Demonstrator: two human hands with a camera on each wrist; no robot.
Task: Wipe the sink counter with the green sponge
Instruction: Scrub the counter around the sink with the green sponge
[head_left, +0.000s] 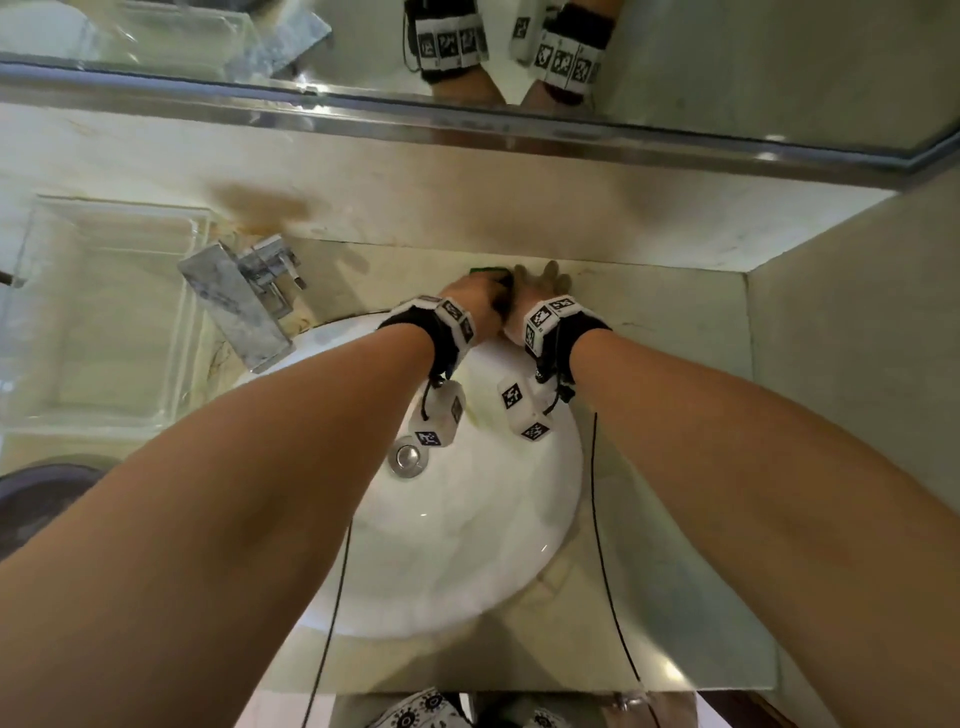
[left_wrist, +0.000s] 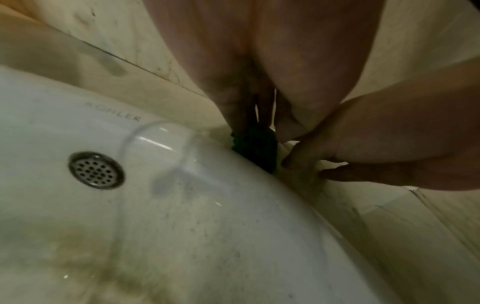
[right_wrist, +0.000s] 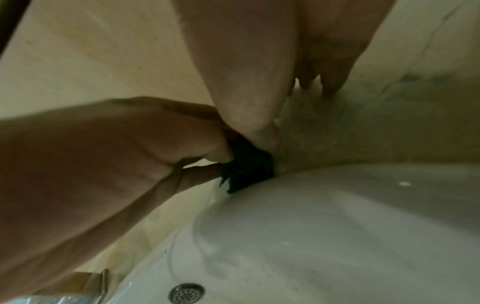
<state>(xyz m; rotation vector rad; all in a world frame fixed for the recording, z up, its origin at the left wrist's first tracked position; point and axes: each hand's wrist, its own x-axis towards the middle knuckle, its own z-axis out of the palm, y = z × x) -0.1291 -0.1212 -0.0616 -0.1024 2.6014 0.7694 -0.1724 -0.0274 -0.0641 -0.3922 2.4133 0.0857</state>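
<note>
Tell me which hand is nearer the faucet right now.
Left. The left hand grips the green sponge on the counter, closer to the faucet; the right hand is just beyond it, farther away.

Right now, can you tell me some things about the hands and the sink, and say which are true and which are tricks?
1. The green sponge is on the counter behind the sink. True.
2. The left hand grips the sponge. True.
3. The right hand is holding the faucet. False: it is by the sponge, fingers spread on the counter.
4. The sponge lies in the sink by the drain. False: it is on the counter beyond the rim.
5. A mirror above shows both wrists. True.
</note>
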